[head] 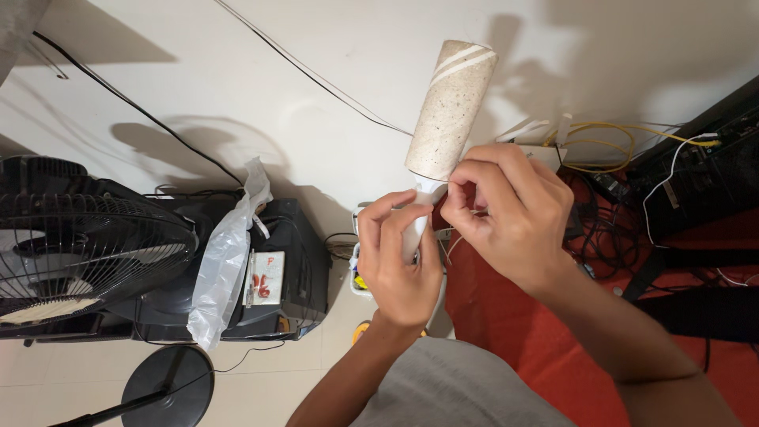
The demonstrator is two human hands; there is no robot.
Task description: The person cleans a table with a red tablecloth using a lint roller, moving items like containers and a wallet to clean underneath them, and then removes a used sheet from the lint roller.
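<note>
Spanning the far left, a black pedestal fan (75,253) shows a round wire grille and a flat disc base (168,385), both hard and glossy. Beside it, a crinkled translucent plastic bag (225,261) drapes over a black box-shaped appliance (296,261).

At centre, the left hand (399,265) is clenched around the white plastic handle (413,237) of a lint roller (452,111), which stands raised before the pale wall (237,79), tilted slightly right. Its cylinder is matte, speckled beige, fibre-coated, with 2 pale diagonal seams near the top end.

The right hand (506,217) pinches at the roller's lower edge, thumb and forefinger closed on what appears to be a sheet edge; the exact contact is hidden behind the fingers.

Judged risks: a thin adhesive sheet may tear unevenly if pulled at an angle, and the roller could slip on its handle if the left grip loosens.

At right, a red textured mat (506,316) carries tangled yellow cables (609,142) and black cables (609,237).
</note>
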